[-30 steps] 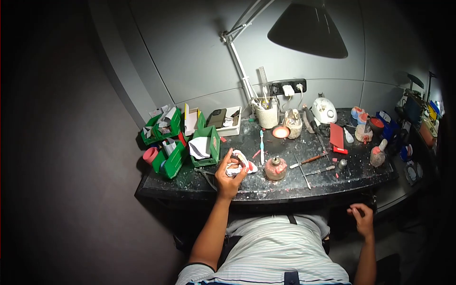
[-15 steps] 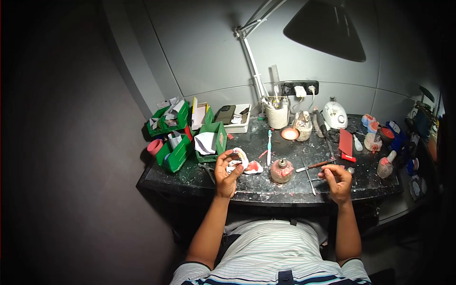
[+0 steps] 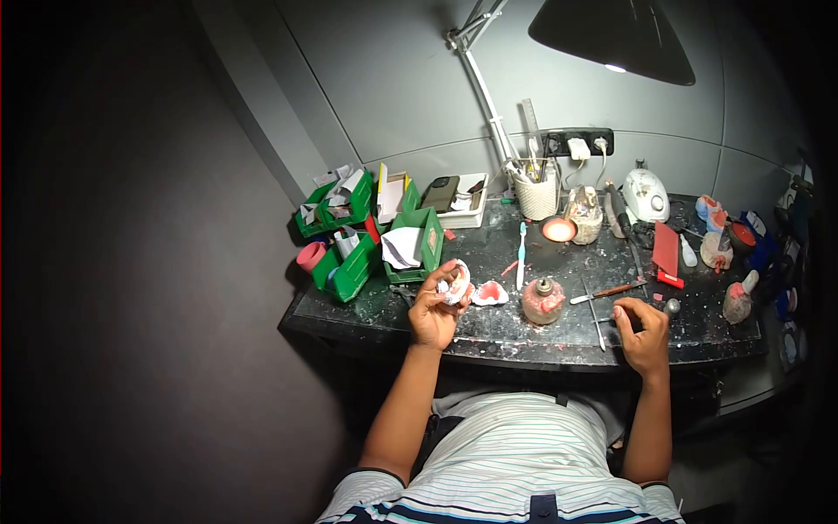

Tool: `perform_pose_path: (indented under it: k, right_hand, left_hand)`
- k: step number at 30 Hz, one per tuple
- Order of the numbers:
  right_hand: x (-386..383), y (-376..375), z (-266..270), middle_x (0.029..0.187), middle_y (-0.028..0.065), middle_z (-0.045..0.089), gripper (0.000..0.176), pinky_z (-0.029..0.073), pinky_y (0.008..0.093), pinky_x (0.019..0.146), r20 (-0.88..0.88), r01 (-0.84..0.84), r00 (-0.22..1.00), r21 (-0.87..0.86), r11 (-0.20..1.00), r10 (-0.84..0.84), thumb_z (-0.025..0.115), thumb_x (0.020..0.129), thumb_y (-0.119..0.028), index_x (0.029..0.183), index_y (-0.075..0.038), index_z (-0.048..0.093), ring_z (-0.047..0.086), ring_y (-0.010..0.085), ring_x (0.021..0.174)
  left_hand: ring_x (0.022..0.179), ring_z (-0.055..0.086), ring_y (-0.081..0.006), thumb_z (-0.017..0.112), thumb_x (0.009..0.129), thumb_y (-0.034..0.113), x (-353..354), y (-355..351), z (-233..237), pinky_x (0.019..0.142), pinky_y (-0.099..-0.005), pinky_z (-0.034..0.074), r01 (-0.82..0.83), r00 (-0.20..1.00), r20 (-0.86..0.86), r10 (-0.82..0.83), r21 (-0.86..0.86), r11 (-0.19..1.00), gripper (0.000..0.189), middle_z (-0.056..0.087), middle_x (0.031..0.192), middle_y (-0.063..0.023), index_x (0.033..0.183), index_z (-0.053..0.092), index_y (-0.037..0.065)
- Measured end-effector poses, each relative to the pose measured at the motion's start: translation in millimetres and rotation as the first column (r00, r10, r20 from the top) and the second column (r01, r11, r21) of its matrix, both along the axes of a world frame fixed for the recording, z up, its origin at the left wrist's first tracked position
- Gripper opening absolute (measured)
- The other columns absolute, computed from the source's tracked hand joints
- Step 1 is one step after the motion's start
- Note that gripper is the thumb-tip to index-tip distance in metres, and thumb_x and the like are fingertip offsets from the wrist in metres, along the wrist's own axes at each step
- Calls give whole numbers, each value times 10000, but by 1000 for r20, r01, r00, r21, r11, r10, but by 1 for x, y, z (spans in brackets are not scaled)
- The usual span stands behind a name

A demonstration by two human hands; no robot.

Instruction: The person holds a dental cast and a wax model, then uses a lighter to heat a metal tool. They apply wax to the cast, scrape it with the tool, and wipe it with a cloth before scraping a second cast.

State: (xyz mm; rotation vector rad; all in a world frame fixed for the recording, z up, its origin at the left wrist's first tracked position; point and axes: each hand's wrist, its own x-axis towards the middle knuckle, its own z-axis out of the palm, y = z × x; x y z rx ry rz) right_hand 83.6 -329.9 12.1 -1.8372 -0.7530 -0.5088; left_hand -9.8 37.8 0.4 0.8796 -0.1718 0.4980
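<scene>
White-and-pink dental cast (image 3: 462,278): held over the front of the black bench (image 3: 502,335), gripped between thumb and fingers of the left hand (image 3: 434,320). Second cast (image 3: 491,294) lies just beside that hand. Right hand (image 3: 646,339) near brown-handled tool (image 3: 618,289), fingers curled; cannot tell whether they grip anything.
</scene>
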Motion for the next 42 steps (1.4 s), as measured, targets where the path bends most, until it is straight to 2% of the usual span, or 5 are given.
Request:
perform_pose_path:
  k: [4,15,18,25,42]
  right_hand:
    - [1,1,-1,801,148,719,98,516,321,650,9,12,1000,19,1000,-13,692,921,-53,939,42,707,695,221,686]
    - [4,0,-4,807,105,734,98,529,271,670,-75,-11,997,0,1000,11,680,942,-37,952,54,714,703,138,726]
    - [4,0,-4,804,106,735,99,530,270,670,-95,-4,996,-1,1000,4,680,947,-41,954,52,714,709,140,728]
    - [5,1,-7,796,100,739,108,529,271,661,-95,1,995,-3,1000,-1,681,954,-52,952,49,716,710,133,717]
    - [6,0,-6,809,97,742,143,537,268,706,-103,18,994,-37,999,-22,673,971,-75,964,62,713,721,138,760]
  left_hand:
    - [815,614,-206,599,753,194,-2,-3,2,658,-315,500,113,993,-46,-109,111,987,703,616,1222,-144,1407,524,-52]
    - [1190,641,-260,669,833,62,-1,-4,-6,1064,-362,496,167,986,-53,-159,281,945,569,591,1330,-242,1355,452,-3]
    - [1198,643,-252,668,895,99,-1,-7,-1,1045,-344,501,188,982,-57,-179,284,940,623,607,1317,-214,1445,414,-44]
    - [735,599,-50,595,1020,225,-5,-11,4,578,-170,432,73,994,-97,-46,296,952,606,666,934,-30,1513,410,-74]
    - [577,370,-64,476,954,364,-9,-1,-1,493,-228,311,238,971,-50,-233,169,956,609,477,698,-3,1259,594,-150]
